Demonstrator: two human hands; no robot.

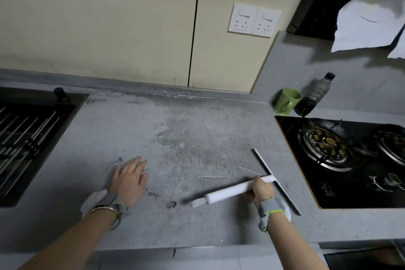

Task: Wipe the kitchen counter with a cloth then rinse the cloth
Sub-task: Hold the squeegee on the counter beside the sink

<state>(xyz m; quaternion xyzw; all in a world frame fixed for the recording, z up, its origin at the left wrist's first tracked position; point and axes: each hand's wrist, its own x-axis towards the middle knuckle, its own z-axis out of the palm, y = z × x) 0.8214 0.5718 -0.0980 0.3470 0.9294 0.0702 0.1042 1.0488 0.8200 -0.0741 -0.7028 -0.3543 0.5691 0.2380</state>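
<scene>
- The counter (175, 138) is flat, grey stone with a rough, speckled look and darker blotches in the middle.
- The left hand (129, 182) lies flat on the counter, palm down, with its fingers straight and close together.
- The right hand (262, 189) has its fingers curled tight around the round white handle of a squeegee (236, 189).
- The squeegee is shaped like a T. Its long thin blade (266, 167) sits on the counter just beside the stove (341, 160).
- No cloth can be seen here.
- The stove is black, shiny glass with round metal burners.
- A green cup (286, 101) and a clear plastic bottle (315, 95) with a dark cap stand close together in the back corner.
- A dark sink (28, 133) with thin metal bars across it is at the left.
- Two white square sockets (254, 19) sit on the smooth cream wall.
</scene>
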